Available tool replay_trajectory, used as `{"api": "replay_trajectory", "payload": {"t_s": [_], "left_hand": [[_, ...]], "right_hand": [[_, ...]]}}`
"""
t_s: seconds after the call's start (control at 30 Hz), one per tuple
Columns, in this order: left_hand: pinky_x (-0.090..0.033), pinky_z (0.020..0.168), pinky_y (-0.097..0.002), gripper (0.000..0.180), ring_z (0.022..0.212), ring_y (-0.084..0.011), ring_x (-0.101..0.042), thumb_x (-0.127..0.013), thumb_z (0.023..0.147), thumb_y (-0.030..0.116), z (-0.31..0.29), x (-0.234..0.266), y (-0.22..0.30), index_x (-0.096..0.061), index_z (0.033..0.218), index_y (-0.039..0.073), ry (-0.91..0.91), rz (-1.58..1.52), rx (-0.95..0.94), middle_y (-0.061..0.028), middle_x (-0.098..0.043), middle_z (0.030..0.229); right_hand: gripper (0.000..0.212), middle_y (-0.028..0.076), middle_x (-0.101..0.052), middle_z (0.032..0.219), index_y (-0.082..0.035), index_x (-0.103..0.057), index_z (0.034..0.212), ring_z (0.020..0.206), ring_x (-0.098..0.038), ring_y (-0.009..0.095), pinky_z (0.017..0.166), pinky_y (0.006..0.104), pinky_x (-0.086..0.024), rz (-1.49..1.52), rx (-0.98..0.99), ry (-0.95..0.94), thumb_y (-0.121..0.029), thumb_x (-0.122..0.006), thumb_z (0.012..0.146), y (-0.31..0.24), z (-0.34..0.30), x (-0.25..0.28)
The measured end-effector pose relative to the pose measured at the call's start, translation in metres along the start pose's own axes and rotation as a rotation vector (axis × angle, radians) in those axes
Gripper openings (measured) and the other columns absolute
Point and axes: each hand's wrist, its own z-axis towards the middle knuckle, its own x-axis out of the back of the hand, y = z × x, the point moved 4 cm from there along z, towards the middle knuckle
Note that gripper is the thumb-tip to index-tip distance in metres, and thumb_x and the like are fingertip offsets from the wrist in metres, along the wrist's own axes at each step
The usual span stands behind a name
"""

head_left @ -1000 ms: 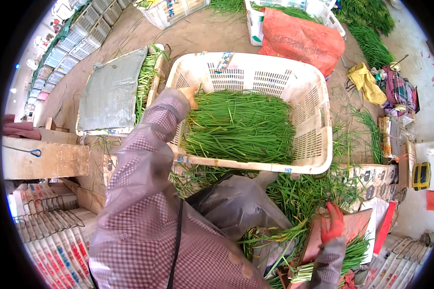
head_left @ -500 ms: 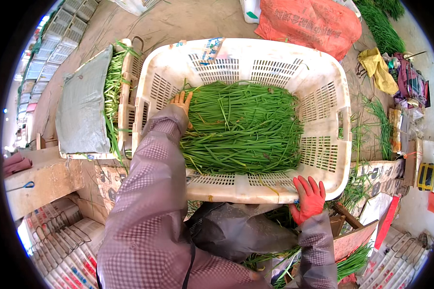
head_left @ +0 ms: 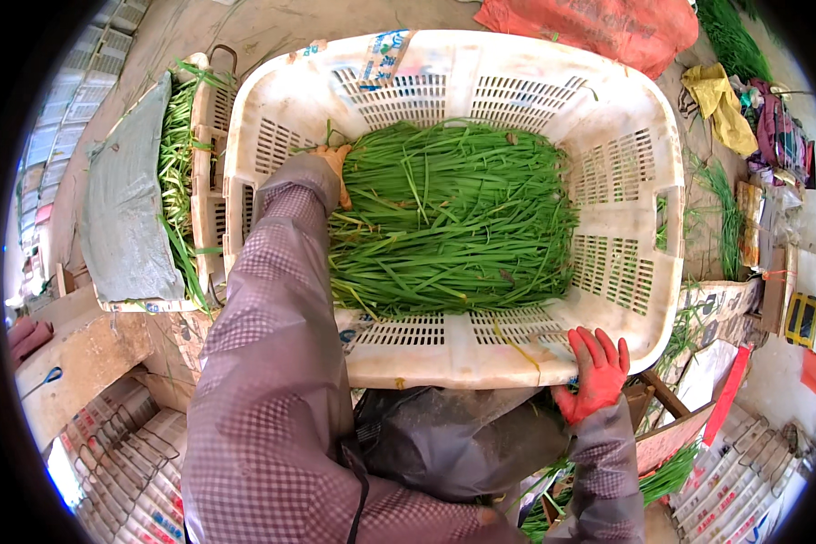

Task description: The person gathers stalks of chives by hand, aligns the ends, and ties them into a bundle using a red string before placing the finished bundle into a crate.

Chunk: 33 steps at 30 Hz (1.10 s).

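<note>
A big white plastic basket (head_left: 607,331) with slotted walls holds a thick layer of long green garlic chives (head_left: 453,218). At the left end of the layer, inside the basket, my left hand (head_left: 334,168) in an orange-tan glove rests against the chive ends. Its fingers are apart, partly hidden by the sleeve. My right hand (head_left: 597,370), in a red rubber glove, lies on the near right rim with fingers spread.
To the left stands a smaller crate of greens under a grey cloth (head_left: 131,199). An orange-red woven sack (head_left: 598,32) lies beyond the basket. More chives (head_left: 730,41) and a yellow cloth (head_left: 721,109) are on the right. Wooden boards (head_left: 86,349) sit at lower left.
The basket appears larger and nearer in view. My left hand has shifted left and slightly up with the chive end, its fingers less visible. My right hand stays on the rim.
</note>
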Motion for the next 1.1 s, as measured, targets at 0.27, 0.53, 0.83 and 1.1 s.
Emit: {"api": "replay_trajectory", "payload": {"t_s": [0.27,0.53,0.83,1.1], "left_hand": [[-0.04,0.106,-0.0431,0.117,0.134,-0.0363,-0.038,-0.085,0.063,0.037,-0.014,-0.018,0.0,-0.012,0.152,0.015,0.265,0.028,-0.093,-0.0177,-0.027,0.152],[-0.048,0.091,-0.0436,0.063,0.111,-0.0386,-0.058,-0.06,0.087,0.028,-0.109,-0.043,0.027,-0.039,0.141,0.003,-0.21,0.202,-0.295,-0.03,-0.055,0.123],[-0.041,0.1,-0.0442,0.078,0.121,-0.036,-0.05,-0.067,0.079,0.038,-0.105,-0.143,0.02,-0.036,0.143,0.006,-0.425,-0.155,-0.364,-0.025,-0.048,0.136],[-0.037,0.105,-0.0423,0.097,0.127,-0.0328,-0.046,-0.077,0.067,0.048,-0.042,-0.209,0.005,-0.036,0.144,0.006,-0.483,-0.644,-0.429,-0.0197,-0.047,0.139]], "right_hand": [[0.089,0.007,-0.049,0.137,-0.014,-0.046,0.138,0.128,-0.043,0.034,0.113,0.0545,-0.02,-0.005,0.016,0.023,-0.028,-0.079,0.056,0.0,0.001,0.001],[0.087,0.008,-0.049,0.137,-0.012,-0.045,0.138,0.128,-0.042,0.035,0.113,0.0542,-0.02,0.023,0.021,0.028,-0.03,-0.078,0.059,0.002,-0.003,0.002],[0.086,0.008,-0.049,0.138,-0.013,-0.045,0.138,0.129,-0.042,0.034,0.113,0.0535,-0.02,0.05,0.036,0.078,-0.03,-0.079,0.06,0.004,-0.004,0.0],[0.085,0.008,-0.05,0.136,-0.013,-0.045,0.137,0.128,-0.043,0.034,0.113,0.0532,-0.02,0.078,0.046,0.117,-0.031,-0.079,0.061,0.007,-0.008,-0.002]]}}
